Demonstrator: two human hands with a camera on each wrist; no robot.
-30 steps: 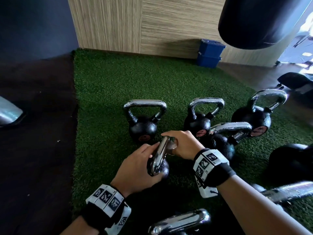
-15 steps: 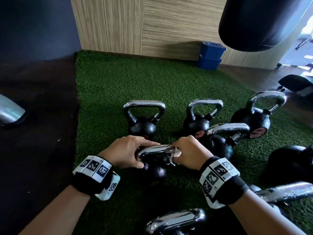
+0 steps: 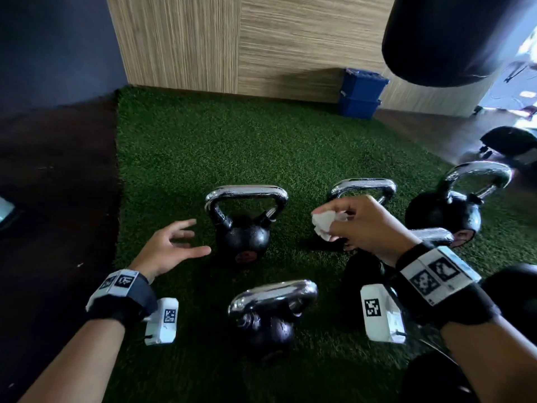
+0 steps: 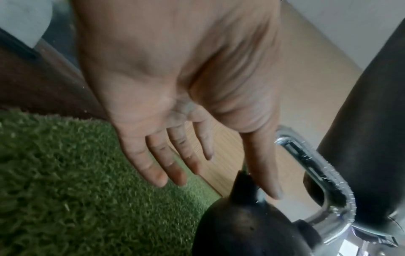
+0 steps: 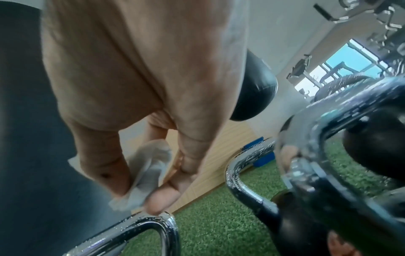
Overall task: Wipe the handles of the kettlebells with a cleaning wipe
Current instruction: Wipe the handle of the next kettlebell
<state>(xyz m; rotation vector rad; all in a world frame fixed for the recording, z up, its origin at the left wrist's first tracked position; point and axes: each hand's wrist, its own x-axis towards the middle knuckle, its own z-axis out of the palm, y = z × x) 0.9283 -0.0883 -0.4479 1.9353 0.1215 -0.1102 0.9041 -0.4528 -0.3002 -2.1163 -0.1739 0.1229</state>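
Both my hands have come off the near kettlebell (image 3: 268, 312): left hand (image 3: 171, 248) spread and empty beside the next kettlebell (image 3: 244, 222), right hand (image 3: 363, 225) pinching the crumpled wipe (image 3: 324, 225) above it, so that handle looks next.

Dim room in the head view; daylight blows out the upper right of the frame. Chrome handles (image 3: 245, 193) glint. Both wrist views are soft, with warped edges.

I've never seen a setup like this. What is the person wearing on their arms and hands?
Both hands are bare. Each wrist carries a black strap: the left wrist band and right wrist band bear white panels printed with black square codes, with a small white box beneath.
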